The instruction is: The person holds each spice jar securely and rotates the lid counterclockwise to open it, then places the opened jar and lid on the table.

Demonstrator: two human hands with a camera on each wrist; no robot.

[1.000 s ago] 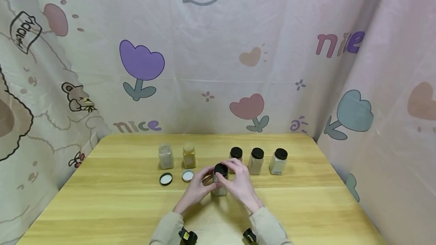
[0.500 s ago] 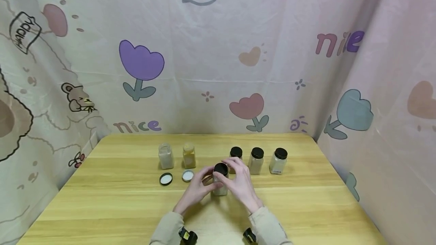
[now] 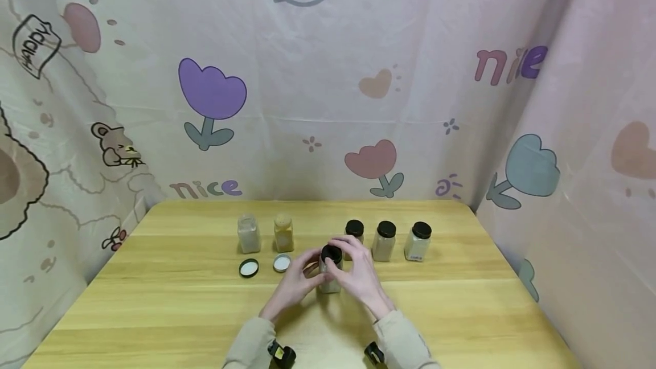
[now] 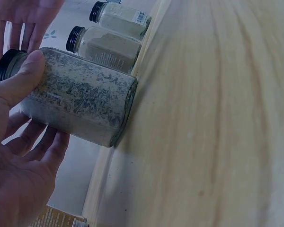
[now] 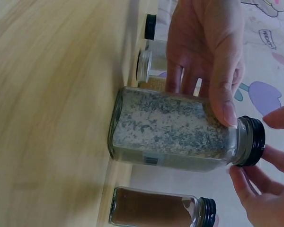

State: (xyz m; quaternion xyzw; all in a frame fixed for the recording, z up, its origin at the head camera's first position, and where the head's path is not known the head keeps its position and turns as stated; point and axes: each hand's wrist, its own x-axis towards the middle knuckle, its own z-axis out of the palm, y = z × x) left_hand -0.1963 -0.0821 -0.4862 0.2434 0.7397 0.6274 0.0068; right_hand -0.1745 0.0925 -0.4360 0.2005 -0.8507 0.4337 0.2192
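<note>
My left hand [image 3: 294,285] grips a square glass jar [image 4: 80,94] of grey-and-white speckled contents, thumb on one side and fingers on the other. The jar stands at the middle of the table, below its black lid [image 5: 253,142]. Around that lid curl the thumb and fingers of my right hand [image 3: 361,273]; in the right wrist view a small gap shows between thumb and lid. Behind the hands to the left are an uncapped pale jar [image 3: 249,236] and an uncapped jar of yellow contents [image 3: 283,236]. A black-rimmed lid [image 3: 249,268] and another lid [image 3: 281,263] lie in front of them.
Three black-capped jars stand behind and to the right: one partly hidden by my right hand, with its cap [image 3: 354,228] showing, a brownish jar [image 3: 384,244], and a pale labelled jar [image 3: 417,244]. The wooden table [image 3: 154,312] ends at a patterned cloth backdrop [image 3: 307,101].
The right thumb and fingers shift slightly around the lid, the thumb moving left and then back. The left hand and jar stay in place; the head view tilts very slightly.
</note>
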